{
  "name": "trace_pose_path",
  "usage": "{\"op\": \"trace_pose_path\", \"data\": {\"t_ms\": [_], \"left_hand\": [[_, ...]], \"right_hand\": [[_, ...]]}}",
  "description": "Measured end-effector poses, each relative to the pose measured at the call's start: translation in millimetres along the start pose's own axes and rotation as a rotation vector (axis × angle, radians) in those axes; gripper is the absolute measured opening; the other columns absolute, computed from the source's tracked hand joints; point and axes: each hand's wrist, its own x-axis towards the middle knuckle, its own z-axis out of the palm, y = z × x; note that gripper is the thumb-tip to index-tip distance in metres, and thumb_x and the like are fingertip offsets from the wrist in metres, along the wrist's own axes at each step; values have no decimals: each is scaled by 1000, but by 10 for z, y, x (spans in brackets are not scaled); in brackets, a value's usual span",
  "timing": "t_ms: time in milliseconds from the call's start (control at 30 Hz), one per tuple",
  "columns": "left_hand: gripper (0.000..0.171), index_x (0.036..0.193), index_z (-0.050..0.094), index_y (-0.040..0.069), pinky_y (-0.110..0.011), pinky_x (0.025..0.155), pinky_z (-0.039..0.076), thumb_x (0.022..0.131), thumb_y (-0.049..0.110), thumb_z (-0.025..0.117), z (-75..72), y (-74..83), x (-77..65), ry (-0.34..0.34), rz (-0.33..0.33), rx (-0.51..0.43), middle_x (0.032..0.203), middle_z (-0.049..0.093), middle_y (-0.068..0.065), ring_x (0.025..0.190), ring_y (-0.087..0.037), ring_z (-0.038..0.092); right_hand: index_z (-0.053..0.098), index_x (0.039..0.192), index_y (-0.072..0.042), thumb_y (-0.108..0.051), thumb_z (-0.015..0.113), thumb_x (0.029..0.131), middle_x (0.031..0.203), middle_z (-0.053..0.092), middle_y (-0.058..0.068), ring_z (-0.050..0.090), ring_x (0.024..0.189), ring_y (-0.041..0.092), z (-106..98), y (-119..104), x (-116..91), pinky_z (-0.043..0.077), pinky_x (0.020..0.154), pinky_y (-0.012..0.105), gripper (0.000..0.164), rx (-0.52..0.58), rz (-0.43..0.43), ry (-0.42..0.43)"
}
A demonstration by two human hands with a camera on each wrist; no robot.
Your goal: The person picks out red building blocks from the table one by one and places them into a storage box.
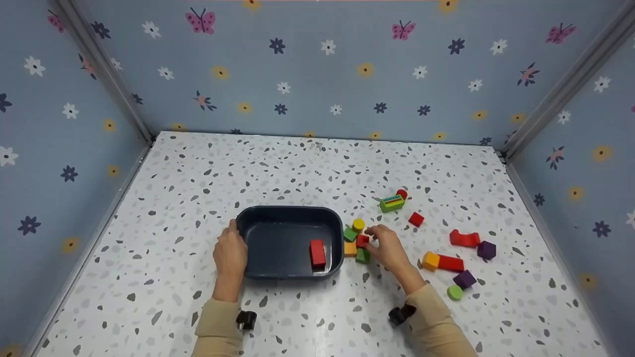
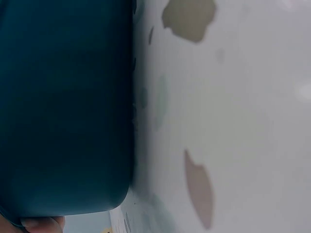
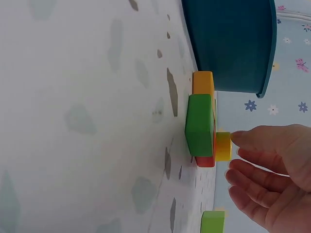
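Note:
A dark blue plastic tub (image 1: 278, 276) rests on the table, with a red rectangular block (image 1: 317, 254) inside at its right. My left hand (image 1: 231, 250) grips the tub's left rim; fingertips (image 2: 43, 224) show at the rim in the left wrist view. At the tub's right side, my right hand (image 1: 389, 248) hovers by a small group: a red block (image 1: 362, 241), a yellow cylinder (image 1: 358, 225), an orange block (image 1: 349, 249) and two green blocks, one in front (image 3: 199, 125). Its thumb and fingers are loosely bent and apart, holding nothing.
Farther right lie a striped green block (image 1: 392, 203), a red cube (image 1: 416, 219), a red arched block (image 1: 465, 239), purple cubes (image 1: 486, 250), an orange piece (image 1: 430, 261) and a light green cylinder (image 1: 455, 292). Patterned walls (image 1: 317, 74) enclose the speckled table.

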Motion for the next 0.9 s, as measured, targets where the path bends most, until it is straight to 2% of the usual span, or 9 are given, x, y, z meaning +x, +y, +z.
{"op": "trace_pose_path", "data": {"t_ms": [467, 700, 900], "left_hand": [[31, 116, 51, -9, -51, 55, 44, 86, -2, 47, -4, 10, -11, 6, -5, 3, 87, 58, -27, 67, -44, 57], [32, 118, 49, -9, -50, 57, 45, 88, -1, 44, -17, 16, -2, -31, -30, 8, 90, 58, -27, 70, -43, 58], [31, 117, 50, -9, -50, 57, 44, 87, -1, 44, -21, 12, -3, -20, -24, 10, 88, 57, -27, 69, -43, 57]], "right_hand": [[60, 108, -3, -4, 66, 77, 105, 56, 10, 54, 95, 22, 11, -15, 64, 44, 82, 36, 32, -32, 35, -91], [61, 106, -1, -4, 66, 77, 99, 57, 10, 55, 89, 21, 15, -7, 108, 45, 79, 34, 29, -75, 23, -126], [61, 105, 0, -3, 67, 75, 94, 57, 10, 53, 82, 18, 28, 12, 127, 46, 75, 33, 31, -104, 16, -155]]}}
